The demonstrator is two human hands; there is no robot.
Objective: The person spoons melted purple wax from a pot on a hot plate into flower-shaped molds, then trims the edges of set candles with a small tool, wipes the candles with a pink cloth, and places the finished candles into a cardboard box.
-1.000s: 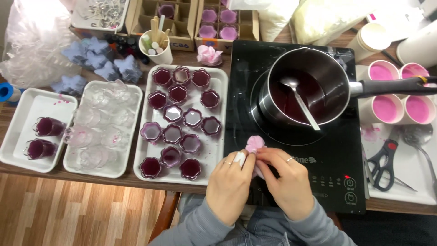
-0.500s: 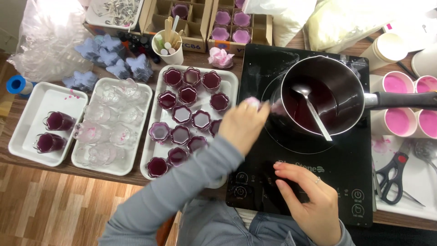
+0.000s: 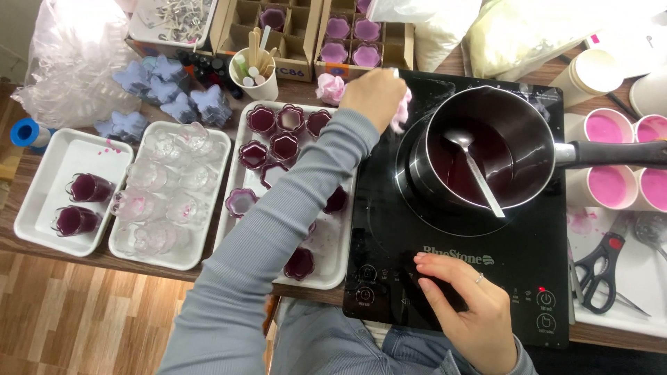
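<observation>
My left hand (image 3: 379, 94) reaches across the table to the far left corner of the black induction cooktop (image 3: 389, 229). It is closed on a crumpled pink wad (image 3: 401, 112) that hangs beside the pot (image 3: 486, 149). Dark purple liquid and a metal spoon (image 3: 476, 170) are in the pot. My right hand (image 3: 462, 305) rests with fingers apart on the cooktop's front panel and holds nothing. My grey sleeve covers part of a white tray (image 3: 333, 260) of flower-shaped cups with dark purple filling.
A tray of empty clear cups (image 3: 167, 194) and a small tray with two filled cups (image 3: 76, 201) lie left. Another pink wad (image 3: 331, 88), a cup of wooden sticks (image 3: 255, 73) and cardboard boxes stand behind. Pink-filled cups (image 3: 611, 184) and scissors (image 3: 597, 271) are on the right.
Both hands held the pink wad at the cooktop's front edge. My left hand then carried it forward to the far corner beside the pot; my right hand dropped onto the front panel.
</observation>
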